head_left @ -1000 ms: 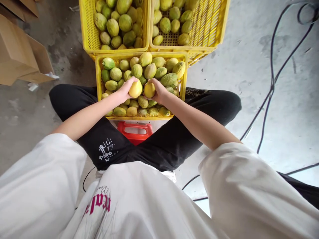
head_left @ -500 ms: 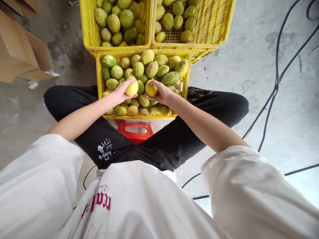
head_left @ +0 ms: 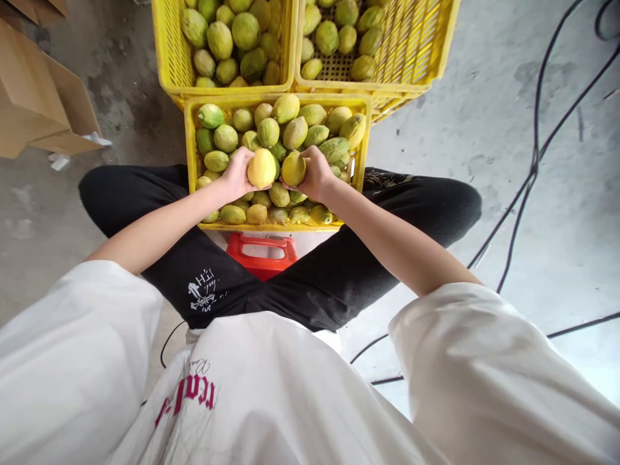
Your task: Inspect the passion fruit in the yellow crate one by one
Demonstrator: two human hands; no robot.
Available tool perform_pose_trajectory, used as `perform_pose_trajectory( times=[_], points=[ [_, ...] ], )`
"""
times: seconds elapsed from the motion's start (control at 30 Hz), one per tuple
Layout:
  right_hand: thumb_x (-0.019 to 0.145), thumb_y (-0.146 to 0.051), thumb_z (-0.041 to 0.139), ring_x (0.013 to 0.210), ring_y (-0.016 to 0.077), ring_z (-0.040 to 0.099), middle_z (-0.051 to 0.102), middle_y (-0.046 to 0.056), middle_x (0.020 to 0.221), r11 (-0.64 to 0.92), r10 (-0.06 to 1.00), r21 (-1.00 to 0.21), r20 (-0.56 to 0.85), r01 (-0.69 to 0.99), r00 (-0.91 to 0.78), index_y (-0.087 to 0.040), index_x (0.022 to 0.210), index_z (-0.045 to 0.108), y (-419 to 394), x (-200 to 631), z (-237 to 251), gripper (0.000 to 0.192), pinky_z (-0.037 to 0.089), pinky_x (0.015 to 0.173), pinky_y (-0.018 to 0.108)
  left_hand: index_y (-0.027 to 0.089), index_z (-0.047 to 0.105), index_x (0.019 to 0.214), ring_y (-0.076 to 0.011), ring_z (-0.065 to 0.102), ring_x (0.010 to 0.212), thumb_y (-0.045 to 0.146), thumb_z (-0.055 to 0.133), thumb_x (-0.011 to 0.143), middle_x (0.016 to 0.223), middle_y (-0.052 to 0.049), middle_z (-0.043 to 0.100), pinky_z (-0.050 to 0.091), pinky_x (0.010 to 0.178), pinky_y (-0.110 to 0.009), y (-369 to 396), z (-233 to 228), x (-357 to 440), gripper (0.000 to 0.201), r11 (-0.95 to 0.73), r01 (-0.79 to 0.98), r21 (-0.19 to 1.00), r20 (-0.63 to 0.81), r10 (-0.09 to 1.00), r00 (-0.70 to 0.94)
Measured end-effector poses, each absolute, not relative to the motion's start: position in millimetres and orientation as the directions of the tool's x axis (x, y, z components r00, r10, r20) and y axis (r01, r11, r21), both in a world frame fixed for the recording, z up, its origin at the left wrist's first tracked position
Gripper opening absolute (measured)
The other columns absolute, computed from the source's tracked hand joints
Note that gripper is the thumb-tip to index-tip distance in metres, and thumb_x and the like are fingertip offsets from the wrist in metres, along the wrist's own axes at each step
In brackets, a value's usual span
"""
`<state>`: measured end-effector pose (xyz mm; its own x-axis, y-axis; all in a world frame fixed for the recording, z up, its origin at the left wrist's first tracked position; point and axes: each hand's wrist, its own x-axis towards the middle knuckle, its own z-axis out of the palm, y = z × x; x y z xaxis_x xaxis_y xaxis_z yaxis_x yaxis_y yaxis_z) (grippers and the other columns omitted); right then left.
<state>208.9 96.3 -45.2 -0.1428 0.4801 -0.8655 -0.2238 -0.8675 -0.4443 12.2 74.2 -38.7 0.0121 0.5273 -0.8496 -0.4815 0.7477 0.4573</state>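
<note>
Left hand [head_left: 236, 175] grips one yellow fruit [head_left: 261, 168]; right hand [head_left: 317, 175] grips another fruit [head_left: 293, 169], both above the near crate [head_left: 190, 139].

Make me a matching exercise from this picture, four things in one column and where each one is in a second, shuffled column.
Things:
1. left hand
2. right hand
3. red stool
4. cardboard box

Places:
A. on the floor at the far left
B. holding the rounder yellow fruit over the nearest crate
C. between the black trouser legs, just below the nearest crate
D. holding the yellow-green fruit over the nearest crate

Pairs: 1-B, 2-D, 3-C, 4-A
</note>
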Motion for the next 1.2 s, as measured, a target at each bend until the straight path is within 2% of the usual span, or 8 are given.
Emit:
perform_pose_trajectory(
  times=[0.1, 0.2, 0.3, 0.53, 0.67, 0.97, 1.1, 1.2],
  points=[
    [0.133, -0.049, 0.064, 0.104, 0.0296, 0.081, 0.071, 0.006, 0.102, -0.868, 0.488, -0.454, -0.856, -0.203, -0.171, -0.026, 0.124, 0.069, 97.0, 213.4, -53.2, 0.025, 0.078, 0.094, 0.04, 0.013, 0.076, 0.15, -0.0394, 0.091, 0.141, 0.029, 0.043, 0.134, 0.127, -0.011, 0.083, 0.075, 0.11, -0.052, 73.3, -34.8, 11.5, 0.04, 0.755, -0.48, 0.447, -0.853, 0.521, 0.025],
    [0.125, -0.052, 0.082, 0.104, 0.0285, 0.082, 0.072, 0.005, 0.108, -0.86, 0.508, -0.487, -0.843, -0.152, -0.177, -0.029, 0.129, 0.069, 96.5, 215.8, -57.1, 0.027, 0.079, 0.092, 0.039, 0.016, 0.075, 0.144, -0.037, 0.09, 0.134, 0.032, 0.068, 0.128, 0.118, -0.011, 0.086, 0.077, 0.116, -0.055, 69.9, -29.5, 9.7, 0.024, 0.75, -0.477, 0.458, -0.847, 0.532, 0.022],
    [0.127, -0.043, 0.081, 0.1, 0.026, 0.08, 0.073, 0.004, 0.108, -0.869, 0.49, -0.467, -0.856, -0.163, -0.161, -0.029, 0.128, 0.068, 94.4, 211.4, -49.1, 0.019, 0.079, 0.089, 0.036, 0.021, 0.076, 0.144, -0.0389, 0.087, 0.131, 0.03, 0.089, 0.117, 0.106, -0.008, 0.086, 0.077, 0.118, -0.06, 67.5, -26.6, 9.6, 0.031, 0.748, -0.461, 0.478, -0.843, 0.538, -0.002],
    [0.133, -0.022, 0.062, 0.091, 0.0221, 0.073, 0.073, 0.004, 0.099, -0.875, 0.458, -0.425, -0.882, -0.231, -0.109, -0.025, 0.12, 0.065, 90.5, 197.7, -20.9, 0.014, 0.073, 0.08, 0.029, 0.019, 0.074, 0.134, -0.0359, 0.085, 0.139, 0.024, 0.088, 0.118, 0.104, -0.008, 0.085, 0.068, 0.13, -0.056, 67.8, -29.5, 13.3, 0.022, 0.761, -0.416, 0.498, -0.831, 0.556, 0.02],
    [0.127, -0.032, 0.077, 0.095, 0.0272, 0.075, 0.074, 0.004, 0.098, -0.878, 0.462, -0.423, -0.871, -0.224, -0.167, -0.028, 0.123, 0.065, 90.3, 203.1, -36.4, 0.013, 0.075, 0.084, 0.038, 0.023, 0.073, 0.14, -0.0417, 0.082, 0.152, 0.04, 0.092, 0.116, 0.116, -0.01, 0.09, 0.064, 0.137, -0.065, 65.4, -29.6, 12.0, 0.035, 0.765, -0.348, 0.541, -0.808, 0.588, 0.036],
    [0.122, -0.049, 0.071, 0.104, 0.0314, 0.074, 0.068, 0.0, 0.093, -0.857, 0.475, -0.394, -0.853, -0.331, -0.215, -0.033, 0.118, 0.061, 93.9, 210.4, -49.4, 0.019, 0.077, 0.103, 0.051, 0.027, 0.073, 0.155, -0.0493, 0.08, 0.16, 0.045, 0.05, 0.122, 0.137, -0.014, 0.087, 0.071, 0.128, -0.078, 69.9, -15.6, 18.1, 0.045, 0.782, -0.306, 0.543, -0.796, 0.595, 0.107],
    [0.124, -0.038, 0.058, 0.102, 0.0309, 0.074, 0.067, 0.002, 0.094, -0.851, 0.456, -0.379, -0.876, -0.363, -0.156, -0.031, 0.119, 0.063, 96.0, 208.1, -44.2, 0.009, 0.076, 0.103, 0.051, 0.027, 0.071, 0.158, -0.046, 0.079, 0.162, 0.04, 0.059, 0.121, 0.142, -0.012, 0.086, 0.071, 0.13, -0.071, 72.5, -24.3, 18.3, 0.041, 0.771, -0.305, 0.559, -0.799, 0.599, 0.05],
    [0.123, -0.039, 0.067, 0.099, 0.0307, 0.074, 0.069, 0.003, 0.097, -0.834, 0.481, -0.411, -0.868, -0.367, -0.122, -0.031, 0.119, 0.063, 96.5, 208.4, -44.9, 0.009, 0.078, 0.095, 0.048, 0.029, 0.071, 0.158, -0.0424, 0.075, 0.166, 0.05, 0.073, 0.12, 0.137, -0.009, 0.089, 0.068, 0.137, -0.066, 71.2, -27.3, 14.9, 0.044, 0.763, -0.287, 0.58, -0.787, 0.615, 0.045]
  ],
)
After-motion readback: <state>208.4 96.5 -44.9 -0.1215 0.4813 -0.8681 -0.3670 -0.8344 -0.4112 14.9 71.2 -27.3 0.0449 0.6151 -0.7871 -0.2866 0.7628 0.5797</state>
